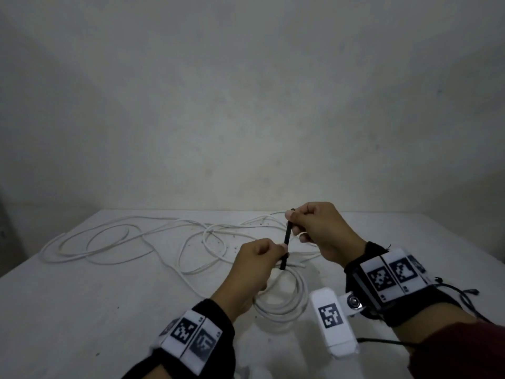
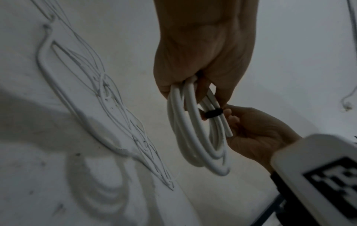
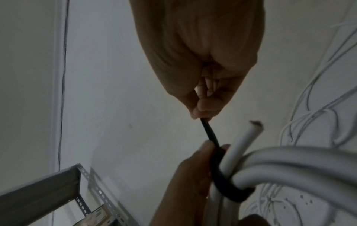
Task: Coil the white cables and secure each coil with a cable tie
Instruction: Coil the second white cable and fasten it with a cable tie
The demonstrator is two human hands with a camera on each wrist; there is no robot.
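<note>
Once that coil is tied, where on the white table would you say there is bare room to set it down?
Bare patches: the near-left white table, between the loose white cables and the left hand, and the far-right corner beyond the right hand. The far middle is crowded with tangled cable loops; the coiled white cable hangs below the hands.

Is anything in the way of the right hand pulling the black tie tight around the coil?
Nothing visible. The right hand pinches the black tie's free end, the left hand grips the coil, and the tie already wraps the strands.
</note>
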